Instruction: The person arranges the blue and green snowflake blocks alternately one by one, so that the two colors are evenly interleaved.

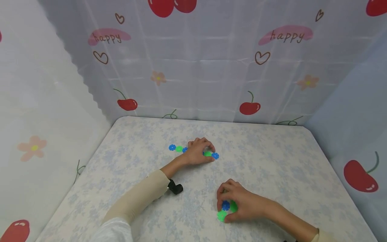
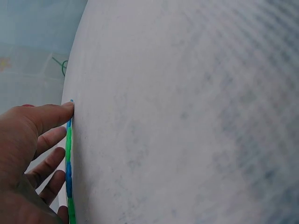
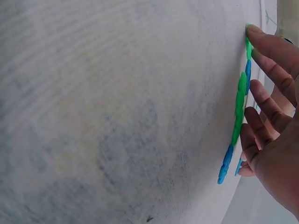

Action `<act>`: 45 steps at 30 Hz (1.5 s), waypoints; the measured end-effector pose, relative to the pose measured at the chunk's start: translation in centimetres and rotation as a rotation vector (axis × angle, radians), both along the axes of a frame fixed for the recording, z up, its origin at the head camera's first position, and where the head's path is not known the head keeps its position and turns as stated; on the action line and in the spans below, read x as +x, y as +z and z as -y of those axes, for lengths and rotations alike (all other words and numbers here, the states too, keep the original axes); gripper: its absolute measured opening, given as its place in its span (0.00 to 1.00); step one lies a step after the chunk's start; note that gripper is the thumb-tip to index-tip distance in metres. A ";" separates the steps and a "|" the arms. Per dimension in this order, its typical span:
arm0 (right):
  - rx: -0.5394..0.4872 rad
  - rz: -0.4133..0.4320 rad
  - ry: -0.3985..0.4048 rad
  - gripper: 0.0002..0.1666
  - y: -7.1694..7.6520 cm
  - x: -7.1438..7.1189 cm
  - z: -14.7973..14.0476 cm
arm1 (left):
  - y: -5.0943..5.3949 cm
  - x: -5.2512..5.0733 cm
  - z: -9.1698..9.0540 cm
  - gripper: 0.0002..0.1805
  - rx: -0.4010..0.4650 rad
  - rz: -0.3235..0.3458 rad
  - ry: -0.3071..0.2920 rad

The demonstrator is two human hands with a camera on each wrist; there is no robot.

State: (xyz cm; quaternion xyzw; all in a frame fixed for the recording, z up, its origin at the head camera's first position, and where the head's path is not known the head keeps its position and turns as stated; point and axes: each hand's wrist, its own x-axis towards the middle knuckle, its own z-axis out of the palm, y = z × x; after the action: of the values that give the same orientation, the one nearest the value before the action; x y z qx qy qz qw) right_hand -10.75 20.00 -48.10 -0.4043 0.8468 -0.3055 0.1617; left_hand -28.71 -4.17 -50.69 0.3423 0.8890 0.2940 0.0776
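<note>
My left hand [image 1: 198, 153] lies over a row of joined blue and green notched plastic discs [image 1: 179, 149]. Its thumb and index finger pinch the blue disc [image 1: 215, 156] at the right end, while the palm hides the row's middle. From the left wrist, this disc row [image 2: 68, 144] appears edge-on, low over the tabletop. Nearer the front, my right hand [image 1: 242, 200] curls over a second group of discs [image 1: 225, 205], with thumb and index finger at a green disc [image 1: 222, 216]. Edge-on in the right wrist view, these green and blue discs [image 3: 239, 109] lie beside the fingers.
Both groups are on a table [image 1: 145, 144] with a pale blue-flowered cover. Hanging sheets printed with cherries [image 1: 250, 108] enclose its back and sides. A black wrist device [image 1: 175, 187] sticks out from the left sleeve [image 1: 139, 196].
</note>
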 end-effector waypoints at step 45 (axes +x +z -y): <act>-0.015 -0.001 -0.196 0.13 0.2 -1.8 1.6 | 0.0 0.3 -0.5 0.12 -0.013 -0.017 0.034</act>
State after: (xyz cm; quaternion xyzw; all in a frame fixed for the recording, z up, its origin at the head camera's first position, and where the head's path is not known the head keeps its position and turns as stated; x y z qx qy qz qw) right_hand -12.58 18.36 -47.93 -0.3210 0.8801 -0.3258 0.1275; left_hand -28.38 -3.65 -50.67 0.3291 0.8972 0.2868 0.0670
